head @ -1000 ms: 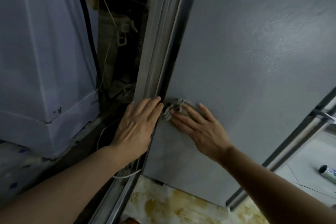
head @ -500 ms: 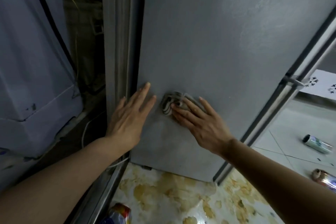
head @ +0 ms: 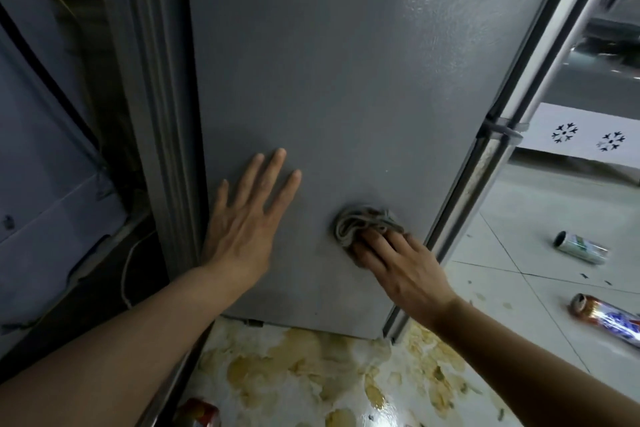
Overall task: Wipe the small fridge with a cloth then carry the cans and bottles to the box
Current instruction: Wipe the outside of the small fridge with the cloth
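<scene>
The grey fridge (head: 329,87) side panel fills the view, standing on a floor (head: 519,305) stained yellow at its foot; the left hand (head: 247,215) lies flat on the panel, fingers straight and spread; the right hand (head: 398,265) presses a bunched grey cloth (head: 360,224) against the panel low down, near the right edge, fingers straight on it; on the floor to the right lie a green-white can (head: 580,247) and, nearer, an orange can (head: 606,318), well apart from the fridge; a red can (head: 201,412) shows at the bottom edge.
</scene>
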`<control>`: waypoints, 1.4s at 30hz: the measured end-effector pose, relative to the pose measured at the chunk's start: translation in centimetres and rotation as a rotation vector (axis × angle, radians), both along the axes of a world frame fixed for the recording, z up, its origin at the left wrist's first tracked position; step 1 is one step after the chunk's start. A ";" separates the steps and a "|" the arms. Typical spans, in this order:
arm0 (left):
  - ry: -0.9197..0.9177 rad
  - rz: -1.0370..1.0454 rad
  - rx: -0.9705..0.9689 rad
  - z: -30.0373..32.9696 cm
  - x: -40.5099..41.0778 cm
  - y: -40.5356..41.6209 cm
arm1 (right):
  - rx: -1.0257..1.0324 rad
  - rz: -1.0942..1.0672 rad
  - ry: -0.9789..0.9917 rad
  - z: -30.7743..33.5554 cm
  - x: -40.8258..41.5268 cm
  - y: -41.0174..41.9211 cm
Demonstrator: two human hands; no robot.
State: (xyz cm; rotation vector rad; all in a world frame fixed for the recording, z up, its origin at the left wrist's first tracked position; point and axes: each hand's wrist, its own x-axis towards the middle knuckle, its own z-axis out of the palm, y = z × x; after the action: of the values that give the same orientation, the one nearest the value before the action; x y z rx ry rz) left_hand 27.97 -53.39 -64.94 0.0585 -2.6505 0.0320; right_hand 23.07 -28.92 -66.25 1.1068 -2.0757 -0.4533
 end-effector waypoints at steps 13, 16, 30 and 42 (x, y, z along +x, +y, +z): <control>0.163 -0.116 -0.135 -1.2 -1.9 5.1 | -0.514 -0.071 0.116 2.2 -2.4 3.1; 0.184 -0.110 -0.178 -1.5 -2.2 4.6 | -0.269 -0.130 -0.020 -1.4 -1.1 3.7; -0.034 -0.033 -0.194 -5.6 0.3 2.2 | -0.452 -0.159 -0.040 -3.3 -1.3 2.2; 0.030 -0.040 -0.104 -5.0 1.0 0.8 | -0.586 -0.116 -0.035 -0.6 -1.7 -2.1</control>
State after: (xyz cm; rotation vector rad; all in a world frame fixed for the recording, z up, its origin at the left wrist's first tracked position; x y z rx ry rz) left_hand 28.99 -52.60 -69.95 -0.0287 -2.6145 0.1548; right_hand 21.38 -31.02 -66.82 0.6498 -2.1097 0.1265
